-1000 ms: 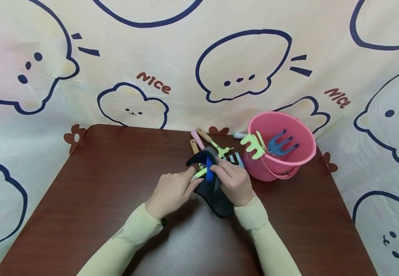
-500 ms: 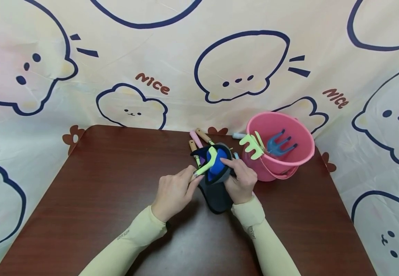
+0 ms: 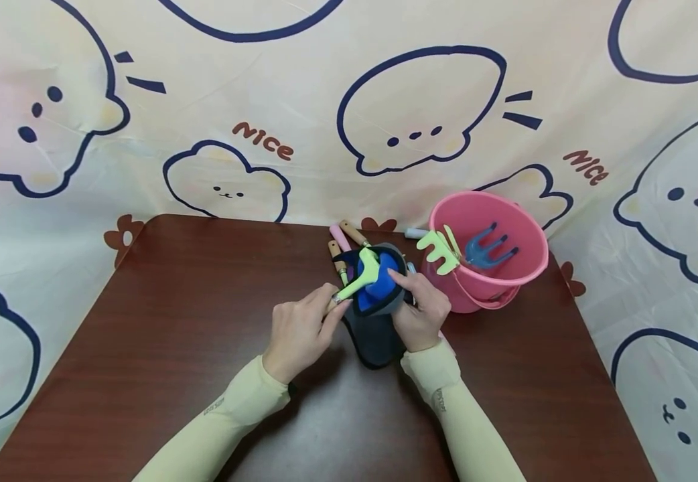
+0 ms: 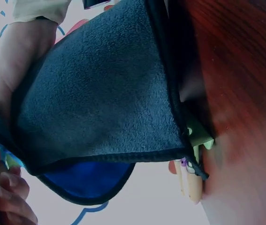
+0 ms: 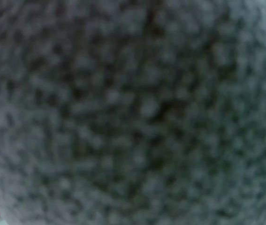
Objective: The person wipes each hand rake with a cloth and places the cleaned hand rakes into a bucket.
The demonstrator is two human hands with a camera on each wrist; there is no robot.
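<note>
My left hand pinches a small light-green garden tool near the base of its head; its exact kind is hard to tell. In my right hand is a cleaning cloth, dark grey with a black edge and a blue reverse side. The tool's head lies against the blue face, with my right thumb pressing the cloth beside it. In the left wrist view, the grey cloth hangs between the hands, and left fingers curl at lower left. Grey cloth fills the right wrist view.
A pink bucket stands to the right, with a blue fork inside and a green rake at its rim. Behind the cloth lie several tools, including a pink handle and a wooden handle. A patterned curtain backs the table.
The cloth has turned and spread so its blue side faces up. The green tool's head, mostly covered before, now shows on it. My right thumb has shifted onto the blue face.
</note>
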